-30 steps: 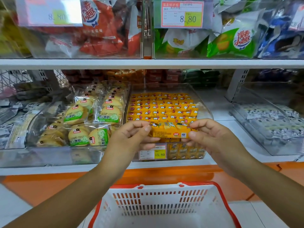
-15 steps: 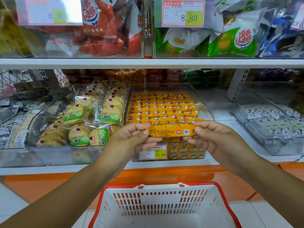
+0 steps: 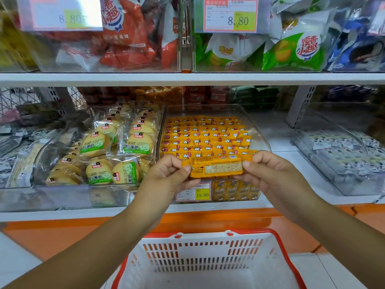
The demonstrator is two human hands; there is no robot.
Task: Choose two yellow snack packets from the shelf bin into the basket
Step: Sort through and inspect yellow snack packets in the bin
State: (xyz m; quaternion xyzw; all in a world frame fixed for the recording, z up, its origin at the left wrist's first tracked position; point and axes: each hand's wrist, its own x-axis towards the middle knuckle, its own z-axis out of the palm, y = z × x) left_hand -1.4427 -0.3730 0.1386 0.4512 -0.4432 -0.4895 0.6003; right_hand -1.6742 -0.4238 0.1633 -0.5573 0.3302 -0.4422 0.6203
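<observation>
Yellow packet [image 3: 216, 166] now rotated, back label facing the camera. Left hand [image 3: 168, 174] and right hand [image 3: 268, 174] pinch its ends, before the shelf bin [image 3: 257, 126], above the basket [image 3: 281, 246]; deposit judged pending

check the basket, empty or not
Empty where visible: the basket shows bare white floor; left hand and right hand pinch the yellow packet at the shelf.

2 bare forearms [image 3: 104, 245], a left hand [image 3: 168, 176] and a right hand [image 3: 277, 181], short plain fingernails.
</observation>
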